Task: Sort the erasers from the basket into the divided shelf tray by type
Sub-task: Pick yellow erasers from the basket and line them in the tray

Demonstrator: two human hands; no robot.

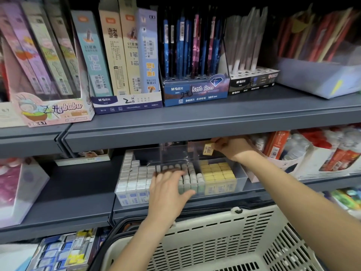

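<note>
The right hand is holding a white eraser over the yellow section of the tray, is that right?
Not quite. The head view shows the eraser pinched in the right hand is yellow, not white. It is held over the yellow section of the tray.

The tray (241,178) is made of clear, glossy plastic, and light is caught on its walls. The basket (214,241) is moulded from matt cream plastic, slotted throughout. The shelf (195,122) is finished in smooth, matt grey-blue, seemingly painted metal. White erasers (134,173) and yellow erasers (216,171) are wrapped in printed sleeves, with dull bare tops. The same kind of sleeve is seen on the eraser (208,149) pinched by the right hand (232,148). Display boxes (127,102) are made of printed card with a slight sheen. A bin (312,79) is formed of frosted, translucent plastic.
</note>
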